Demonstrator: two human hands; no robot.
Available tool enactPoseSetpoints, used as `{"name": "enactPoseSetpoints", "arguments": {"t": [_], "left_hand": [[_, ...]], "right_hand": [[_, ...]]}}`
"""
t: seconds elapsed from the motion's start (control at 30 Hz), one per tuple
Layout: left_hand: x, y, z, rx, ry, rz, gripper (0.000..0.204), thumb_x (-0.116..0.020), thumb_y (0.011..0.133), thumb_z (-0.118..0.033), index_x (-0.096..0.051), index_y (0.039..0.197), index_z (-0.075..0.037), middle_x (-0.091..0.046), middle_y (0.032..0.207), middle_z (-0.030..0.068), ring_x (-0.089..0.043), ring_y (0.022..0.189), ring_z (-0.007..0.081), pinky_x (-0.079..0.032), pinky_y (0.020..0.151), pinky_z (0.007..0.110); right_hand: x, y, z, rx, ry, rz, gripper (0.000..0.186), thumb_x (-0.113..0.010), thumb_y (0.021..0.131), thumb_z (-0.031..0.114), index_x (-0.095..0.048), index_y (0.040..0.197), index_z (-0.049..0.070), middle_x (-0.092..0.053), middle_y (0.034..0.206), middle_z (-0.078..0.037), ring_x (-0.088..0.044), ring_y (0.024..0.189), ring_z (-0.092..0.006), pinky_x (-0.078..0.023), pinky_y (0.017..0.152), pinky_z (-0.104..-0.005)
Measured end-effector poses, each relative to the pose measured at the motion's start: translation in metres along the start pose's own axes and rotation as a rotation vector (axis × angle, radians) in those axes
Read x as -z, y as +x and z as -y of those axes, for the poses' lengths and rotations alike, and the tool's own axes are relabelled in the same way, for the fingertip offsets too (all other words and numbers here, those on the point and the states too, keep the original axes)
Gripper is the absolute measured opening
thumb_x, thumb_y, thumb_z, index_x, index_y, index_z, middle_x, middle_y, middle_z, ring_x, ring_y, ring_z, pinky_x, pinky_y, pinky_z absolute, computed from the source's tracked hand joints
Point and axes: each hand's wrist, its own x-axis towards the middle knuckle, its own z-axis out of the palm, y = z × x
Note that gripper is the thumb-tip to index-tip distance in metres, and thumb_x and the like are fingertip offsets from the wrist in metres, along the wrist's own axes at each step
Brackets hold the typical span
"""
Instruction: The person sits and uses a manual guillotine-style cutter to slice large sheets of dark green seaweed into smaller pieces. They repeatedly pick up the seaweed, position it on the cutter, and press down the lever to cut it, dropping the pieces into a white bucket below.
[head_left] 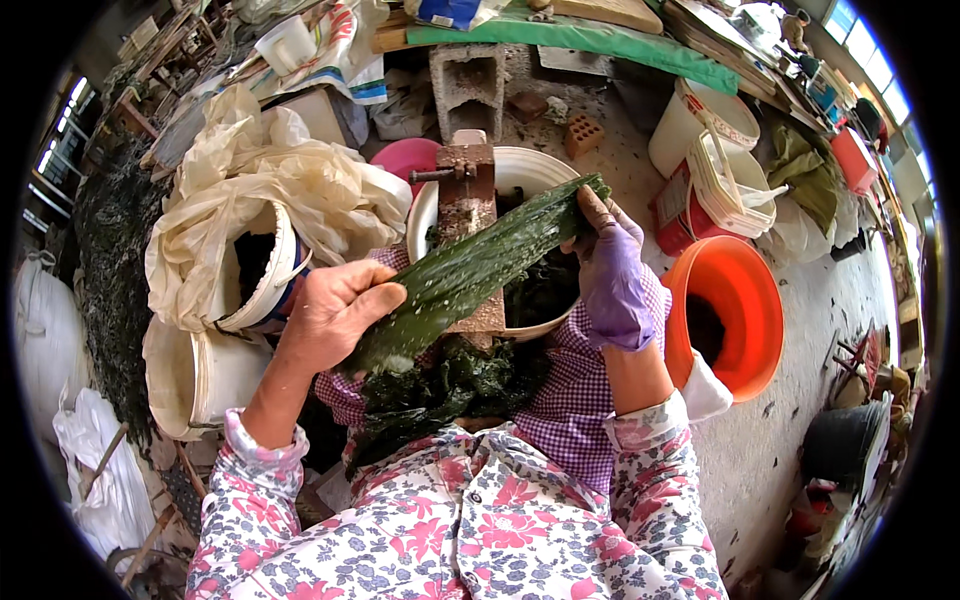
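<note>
Head view looks down on a long, flat, wet dark-green strip of seaweed (470, 268) stretched slantwise between two hands, above a wide white plastic basin (425, 225) that holds more dark wet fronds. Bare left hand (335, 315) is closed around the strip's lower end, thumb lying over the top, so the slippery blade cannot slide out. Right hand (612, 270), in a purple glove, pinches the upper end with curled fingers, apparently keeping the strip taut and flat. A brown wooden post with a rusty metal clamp (466, 195) stands just behind the strip, over the basin. A heap of crumpled dark-green seaweed (440, 385) rests on the lap, on a purple checked apron (575, 400), close under the hands. An orange plastic tub (735, 310) sits to the right, and a white bucket lined with a cream plastic bag (265, 255) to the left
</note>
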Motion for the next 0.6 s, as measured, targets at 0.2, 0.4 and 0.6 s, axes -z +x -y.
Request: {"name": "enactPoseSetpoints", "arguments": {"t": [0.2, 0.4, 0.6], "left_hand": [[-0.022, 0.002, 0.037, -0.18, 0.613, 0.073, 0.045, -0.07, 0.074, -0.03, -0.059, 0.1, 0.004, -0.063, 0.09, 0.0173, -0.063, 0.084, 0.0269, -0.049, 0.071, 0.033], [-0.08, 0.048, 0.01, -0.6, 0.526, -0.063, 0.064, -0.077, 0.066, -0.023, -0.048, 0.113, 0.01, -0.058, 0.101, 0.0247, -0.061, 0.089, 0.0316, -0.05, 0.078, 0.035], [-0.079, 0.065, 0.009, 0.043, -0.295, -0.071, 0.018, -0.057, 0.084, -0.008, -0.058, 0.096, 0.006, -0.064, 0.078, 0.0079, -0.062, 0.063, 0.0133, -0.052, 0.054, 0.023]], "right_hand": [[-0.003, -0.025, 0.041, -0.002, -0.385, -0.02, 0.017, -0.062, 0.083, 0.017, -0.064, 0.087, 0.001, -0.062, 0.066, -0.003, -0.051, 0.047, -0.0072, -0.038, 0.043, -0.0181], [-0.029, -0.037, 0.049, -0.099, -0.468, 0.123, 0.021, -0.06, 0.085, 0.019, -0.064, 0.088, -0.002, -0.062, 0.063, -0.005, -0.054, 0.047, -0.0078, -0.044, 0.043, -0.0189], [-0.033, -0.037, 0.051, 0.117, -0.274, 0.196, 0.022, -0.057, 0.087, 0.017, -0.064, 0.09, -0.003, -0.064, 0.073, -0.007, -0.058, 0.058, -0.0093, -0.047, 0.055, -0.0197]]}}
